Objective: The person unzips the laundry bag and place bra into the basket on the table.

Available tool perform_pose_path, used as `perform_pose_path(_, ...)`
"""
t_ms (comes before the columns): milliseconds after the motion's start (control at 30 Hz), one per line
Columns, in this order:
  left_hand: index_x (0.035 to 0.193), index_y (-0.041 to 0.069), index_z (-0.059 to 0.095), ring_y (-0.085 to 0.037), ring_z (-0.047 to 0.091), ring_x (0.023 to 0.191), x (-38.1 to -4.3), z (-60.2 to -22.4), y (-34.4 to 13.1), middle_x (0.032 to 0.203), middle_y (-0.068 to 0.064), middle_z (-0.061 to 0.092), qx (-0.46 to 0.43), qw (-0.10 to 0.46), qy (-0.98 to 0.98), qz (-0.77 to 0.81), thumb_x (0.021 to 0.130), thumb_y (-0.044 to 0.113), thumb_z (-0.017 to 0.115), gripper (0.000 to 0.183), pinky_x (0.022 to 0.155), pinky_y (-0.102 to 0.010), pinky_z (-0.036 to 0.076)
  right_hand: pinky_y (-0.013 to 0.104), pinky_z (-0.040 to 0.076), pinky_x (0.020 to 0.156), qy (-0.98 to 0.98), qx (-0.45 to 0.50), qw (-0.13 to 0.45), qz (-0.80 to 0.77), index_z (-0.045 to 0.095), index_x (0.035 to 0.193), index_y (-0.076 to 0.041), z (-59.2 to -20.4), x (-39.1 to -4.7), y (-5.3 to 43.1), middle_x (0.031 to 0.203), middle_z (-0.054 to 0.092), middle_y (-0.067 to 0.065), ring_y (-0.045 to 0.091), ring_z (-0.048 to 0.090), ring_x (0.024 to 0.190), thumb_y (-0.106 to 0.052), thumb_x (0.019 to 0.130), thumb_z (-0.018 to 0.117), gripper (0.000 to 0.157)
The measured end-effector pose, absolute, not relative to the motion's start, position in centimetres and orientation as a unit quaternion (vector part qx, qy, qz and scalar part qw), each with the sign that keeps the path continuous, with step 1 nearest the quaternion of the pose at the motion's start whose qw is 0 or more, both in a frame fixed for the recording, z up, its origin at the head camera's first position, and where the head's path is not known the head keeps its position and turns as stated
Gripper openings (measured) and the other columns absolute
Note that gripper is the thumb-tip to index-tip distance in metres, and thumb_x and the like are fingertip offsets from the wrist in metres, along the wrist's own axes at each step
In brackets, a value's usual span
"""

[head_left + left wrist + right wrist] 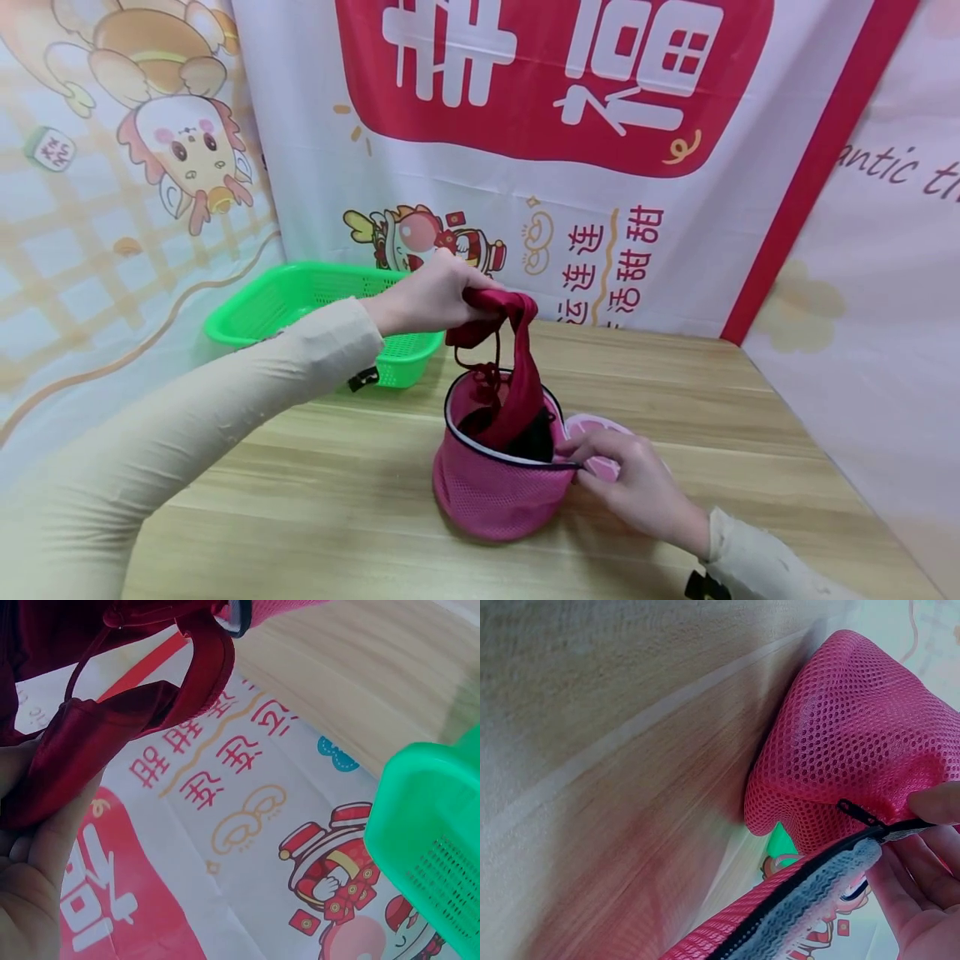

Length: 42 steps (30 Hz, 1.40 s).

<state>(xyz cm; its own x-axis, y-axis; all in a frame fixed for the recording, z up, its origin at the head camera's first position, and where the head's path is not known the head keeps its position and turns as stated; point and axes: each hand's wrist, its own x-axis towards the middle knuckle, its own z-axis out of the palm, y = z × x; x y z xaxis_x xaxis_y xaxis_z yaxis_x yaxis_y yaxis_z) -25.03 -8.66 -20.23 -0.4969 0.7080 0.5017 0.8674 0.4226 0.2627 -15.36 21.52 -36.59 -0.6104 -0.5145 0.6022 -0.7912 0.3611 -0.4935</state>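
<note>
A pink mesh laundry bag [501, 492] stands on the table with its zippered top unzipped. Above it my left hand [438, 293] grips a dark red satiny garment [522, 375], whose lower part hangs inside the bag; thin red cords dangle from it. In the left wrist view, the garment [82, 742] is folded over my fingers. Something black [534, 440] lies within the bag, partly hidden by the red cloth. My right hand [633, 479] pinches the bag's rim at its right side. The zipper pull [859, 812] shows close to my right thumb in the right wrist view.
A green plastic basket [251, 340] sits at the back left, partly behind my left forearm. The bag's pink and white lid flap [600, 427] lies back to the right. Printed cloth sheets [300, 125] hang behind and beside the wooden table [322, 500].
</note>
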Motion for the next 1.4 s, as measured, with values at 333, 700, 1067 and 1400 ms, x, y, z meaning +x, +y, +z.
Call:
perform_pose_path(333, 0.100, 0.012, 0.080, -0.007, 0.065, 0.074, -25.4, -19.3, -9.3, 0.083, 0.005, 0.073, -0.394, 0.152, -0.867, -0.264, 0.082, 0.014, 0.082, 0.018, 0.066, -0.025, 0.054, 0.022, 0.044, 0.097, -0.808, 0.403, 0.164, 0.397, 0.071, 0.094, -0.028, -36.4, -15.2, 21.6, 0.103, 0.071, -0.006, 0.021, 0.064, 0.105, 0.004, 0.078, 0.078, 0.036)
perform_pose_path(700, 0.081, 0.014, 0.080, -0.014, 0.064, 0.070, -26.3, -18.7, -10.6, 0.068, 0.005, 0.070, -0.286, 0.098, -0.898, -0.319, 0.081, 0.024, 0.083, 0.010, 0.063, -0.032, 0.048, 0.023, 0.046, 0.095, -0.810, 0.400, 0.159, 0.399, 0.071, 0.093, -0.028, -36.4, -15.3, 21.6, 0.103, 0.071, -0.006, 0.019, 0.063, 0.106, 0.007, 0.077, 0.077, 0.038)
perform_pose_path(1067, 0.078, 0.010, 0.079, -0.020, 0.058, 0.082, -27.3, -17.9, -11.8, 0.067, -0.003, 0.069, -0.195, 0.115, -0.911, -0.345, 0.078, 0.026, 0.085, 0.017, 0.067, -0.036, 0.044, 0.022, 0.045, 0.096, -0.812, 0.400, 0.161, 0.393, 0.071, 0.095, -0.028, -36.5, -15.4, 21.7, 0.103, 0.070, -0.007, 0.019, 0.063, 0.105, 0.005, 0.078, 0.078, 0.038)
perform_pose_path(1400, 0.088, 0.007, 0.078, -0.020, 0.059, 0.089, -27.8, -17.6, -13.2, 0.076, -0.006, 0.071, -0.164, 0.106, -0.904, -0.381, 0.081, 0.025, 0.082, 0.019, 0.071, -0.038, 0.049, 0.020, 0.047, 0.092, -0.807, 0.407, 0.172, 0.392, 0.072, 0.095, -0.025, -36.4, -15.3, 21.7, 0.103, 0.071, -0.003, 0.019, 0.064, 0.102, 0.003, 0.077, 0.080, 0.035)
